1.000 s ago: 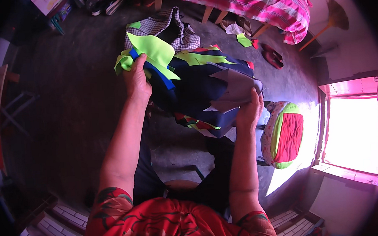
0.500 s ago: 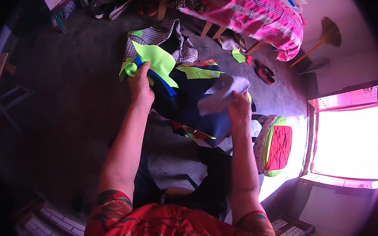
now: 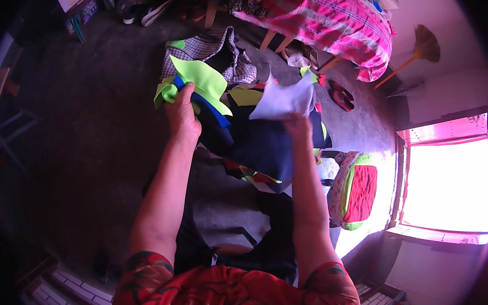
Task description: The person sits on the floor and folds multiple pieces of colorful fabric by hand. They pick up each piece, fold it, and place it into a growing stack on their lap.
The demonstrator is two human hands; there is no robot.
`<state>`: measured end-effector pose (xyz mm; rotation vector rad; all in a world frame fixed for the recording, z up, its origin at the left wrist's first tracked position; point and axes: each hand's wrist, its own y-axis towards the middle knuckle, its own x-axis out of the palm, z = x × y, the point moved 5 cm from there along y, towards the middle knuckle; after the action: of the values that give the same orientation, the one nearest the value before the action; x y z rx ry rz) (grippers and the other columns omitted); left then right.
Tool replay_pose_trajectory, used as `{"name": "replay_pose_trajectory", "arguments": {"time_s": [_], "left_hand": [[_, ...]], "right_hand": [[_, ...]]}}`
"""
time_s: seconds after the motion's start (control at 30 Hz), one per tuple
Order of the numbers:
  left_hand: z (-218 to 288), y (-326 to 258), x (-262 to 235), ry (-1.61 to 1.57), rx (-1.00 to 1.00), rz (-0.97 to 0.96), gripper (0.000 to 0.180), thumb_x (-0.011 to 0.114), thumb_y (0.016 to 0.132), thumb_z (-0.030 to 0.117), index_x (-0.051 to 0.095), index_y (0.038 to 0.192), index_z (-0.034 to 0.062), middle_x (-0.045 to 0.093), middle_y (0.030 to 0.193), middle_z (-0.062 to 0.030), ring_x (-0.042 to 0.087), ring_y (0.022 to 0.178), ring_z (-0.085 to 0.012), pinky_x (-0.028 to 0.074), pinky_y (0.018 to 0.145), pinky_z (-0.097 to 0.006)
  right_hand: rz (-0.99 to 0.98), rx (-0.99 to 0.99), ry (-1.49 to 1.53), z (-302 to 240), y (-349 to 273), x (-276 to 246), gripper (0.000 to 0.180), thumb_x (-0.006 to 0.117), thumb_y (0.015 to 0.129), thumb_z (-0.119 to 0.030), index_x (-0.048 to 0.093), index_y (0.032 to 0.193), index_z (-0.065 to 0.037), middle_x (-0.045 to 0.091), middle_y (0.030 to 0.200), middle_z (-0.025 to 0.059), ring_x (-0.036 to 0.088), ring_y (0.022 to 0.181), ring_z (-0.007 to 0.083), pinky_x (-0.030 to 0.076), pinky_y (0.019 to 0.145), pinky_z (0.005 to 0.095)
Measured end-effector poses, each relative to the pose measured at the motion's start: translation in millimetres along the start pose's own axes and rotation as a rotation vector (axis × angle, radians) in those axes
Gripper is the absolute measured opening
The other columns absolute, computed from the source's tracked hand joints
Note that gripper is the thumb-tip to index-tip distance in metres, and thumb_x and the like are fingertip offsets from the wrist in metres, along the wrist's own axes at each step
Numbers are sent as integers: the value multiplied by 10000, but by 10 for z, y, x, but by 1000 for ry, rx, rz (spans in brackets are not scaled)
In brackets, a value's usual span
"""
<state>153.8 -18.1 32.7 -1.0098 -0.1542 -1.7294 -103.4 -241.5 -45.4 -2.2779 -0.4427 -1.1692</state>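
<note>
My left hand (image 3: 182, 116) is closed on a bunch of neon-green fabric pieces (image 3: 209, 79), with a blue strip (image 3: 215, 113) among them. My right hand (image 3: 299, 128), slightly blurred, grips the lower edge of a pale lavender fabric piece (image 3: 286, 97) that stands up above it. Beneath both hands spreads a heap of dark navy cloth (image 3: 260, 146). More scraps in neon green and red, such as a green piece (image 3: 246, 96), poke out around its edges.
Checked cloth (image 3: 240, 71) lies on the floor beyond the heap. A pink plaid cover (image 3: 331, 21) drapes over furniture at the far right. Shoes (image 3: 341, 95), a broom (image 3: 424, 43) and a red-and-green bag (image 3: 361, 190) stand toward the bright window (image 3: 452, 184).
The lavender piece has swung upward and now stands above my right hand, which has shifted slightly left. My left hand stays nearly where it was with the green pieces.
</note>
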Motion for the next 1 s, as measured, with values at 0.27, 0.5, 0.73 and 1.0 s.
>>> {"name": "replay_pose_trajectory", "arguments": {"time_s": [0.27,0.5,0.73,1.0], "left_hand": [[51,-77,63,-16,-14,-15,311,667,759,58,564,1052,41,582,1005,-36,547,935,-154,445,829,-327],[19,-57,53,-12,10,-41,301,672,757,55,572,1040,35,593,997,-35,560,927,-153,450,825,-315],[-27,-52,51,9,-19,-53,357,697,745,69,551,1071,67,582,1032,-27,557,965,-159,455,849,-336],[-10,-18,16,-15,6,-23,301,679,744,53,574,1026,47,588,984,-34,557,912,-151,447,819,-316]], "right_hand": [[287,-130,-296,84,-50,-5,542,438,778,113,427,1242,-166,494,1207,101,504,1082,323,445,843,528],[314,-203,-334,121,-206,-37,577,488,762,101,378,1255,-179,512,1098,95,566,922,282,486,736,458],[404,-168,-552,21,-353,-24,636,541,739,36,311,1311,-122,514,1075,119,573,906,280,490,735,435],[229,-917,-2110,9,-850,983,356,669,721,-116,575,1064,-117,544,1058,130,543,989,317,448,821,402]]}}
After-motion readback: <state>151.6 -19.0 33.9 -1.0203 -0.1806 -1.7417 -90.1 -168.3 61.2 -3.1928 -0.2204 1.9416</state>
